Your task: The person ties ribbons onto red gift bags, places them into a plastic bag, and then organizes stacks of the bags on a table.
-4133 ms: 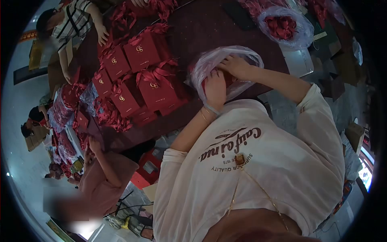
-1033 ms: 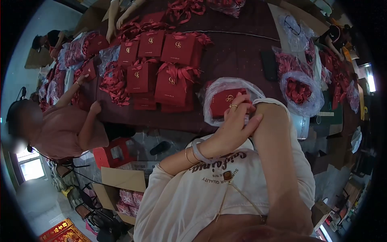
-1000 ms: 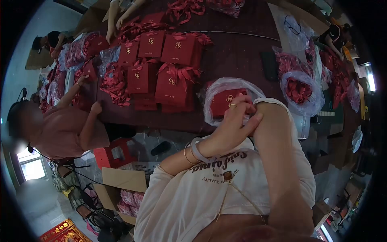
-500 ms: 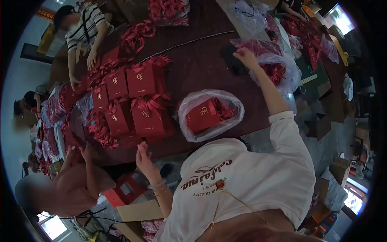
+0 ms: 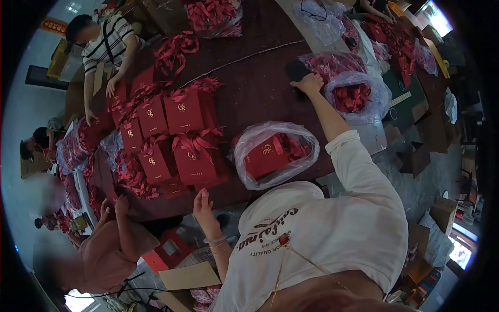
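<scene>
My right hand (image 5: 310, 83) reaches to the far side of the table, its fingers closed on a flat black object (image 5: 297, 71) whose kind I cannot make out. Near the table's front edge, my left hand (image 5: 206, 212) is raised, holding nothing, its fingers loosely stretched upward. Between the hands lies an open clear plastic bag (image 5: 250, 179) with a red gift bag (image 5: 265, 156) inside, ribbon and gold logo showing. Left of it stand several red gift bags (image 5: 195, 162) with ribbon bows, close to my left hand.
Plastic bags of red ribbon (image 5: 353, 99) lie beside my right hand. Loose red ribbons (image 5: 176, 54) and a white cord (image 5: 234, 61) are on the table. A person in a striped shirt (image 5: 112, 44) and one in pink (image 5: 119, 247) work at the left. Below stands an open cardboard box (image 5: 189, 275).
My right hand has turned and come down over the black object, which has shifted slightly. My left hand has moved a little right, its fingers closer together. The view has shifted slightly.
</scene>
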A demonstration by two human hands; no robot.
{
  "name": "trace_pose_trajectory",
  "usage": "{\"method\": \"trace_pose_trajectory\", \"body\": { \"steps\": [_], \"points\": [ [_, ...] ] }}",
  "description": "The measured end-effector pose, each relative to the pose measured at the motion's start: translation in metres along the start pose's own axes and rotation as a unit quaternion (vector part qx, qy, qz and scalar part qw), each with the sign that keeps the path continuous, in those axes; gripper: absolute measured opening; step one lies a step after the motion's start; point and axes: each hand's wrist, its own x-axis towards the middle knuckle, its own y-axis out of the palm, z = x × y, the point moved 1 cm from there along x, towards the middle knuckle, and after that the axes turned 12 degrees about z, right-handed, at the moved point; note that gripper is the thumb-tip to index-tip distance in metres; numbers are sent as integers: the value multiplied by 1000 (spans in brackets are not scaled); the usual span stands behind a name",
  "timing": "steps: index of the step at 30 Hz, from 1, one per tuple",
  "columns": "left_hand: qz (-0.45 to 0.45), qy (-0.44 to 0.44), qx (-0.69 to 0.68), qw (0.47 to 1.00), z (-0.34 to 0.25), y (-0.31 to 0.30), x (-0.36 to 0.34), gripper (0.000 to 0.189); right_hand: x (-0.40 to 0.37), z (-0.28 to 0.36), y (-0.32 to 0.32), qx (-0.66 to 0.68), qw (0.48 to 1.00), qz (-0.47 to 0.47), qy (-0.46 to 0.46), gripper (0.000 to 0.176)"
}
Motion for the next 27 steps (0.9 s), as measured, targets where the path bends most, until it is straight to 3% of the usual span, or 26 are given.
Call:
{"method": "trace_pose_trajectory", "body": {
  "steps": [11, 15, 16, 18, 20, 21, 23, 25, 27],
  "points": [
    [3, 16, -15, 1000, -4, 9, 3, 25, -8, 4, 1, 10, 999, -1, 50, 91],
    [2, 29, -43, 999, 10, 2, 1, 31, -4, 2, -10, -40, 997, 71, -12, 97],
    [-15, 19, -70, 997, 16, -1, 1, 37, -9, 8, -23, -85, 994, 46, -44, 91],
    [-51, -5, -138, 989, 35, -7, 7, 50, 11, 22, -28, -36, 983, 16, -177, 76],
    [-63, -39, -213, 974, 50, -11, 15, 63, -28, 62, -58, 137, 916, 9, -376, 54],
    [-55, -53, -247, 966, 53, -10, 20, 70, -53, 84, -71, 138, 911, 17, -389, 54],
    [-24, -101, -300, 948, 63, -13, 35, 83, -123, 139, -83, 177, 795, 233, -532, 43],
    [-20, -156, -320, 934, 78, -14, 51, 93, -196, 181, -81, 160, 707, 375, -578, 50],
    [-15, -201, -354, 913, 86, -12, 65, 103, -238, 209, -50, 108, 664, 381, -634, 54]
  ]
}}
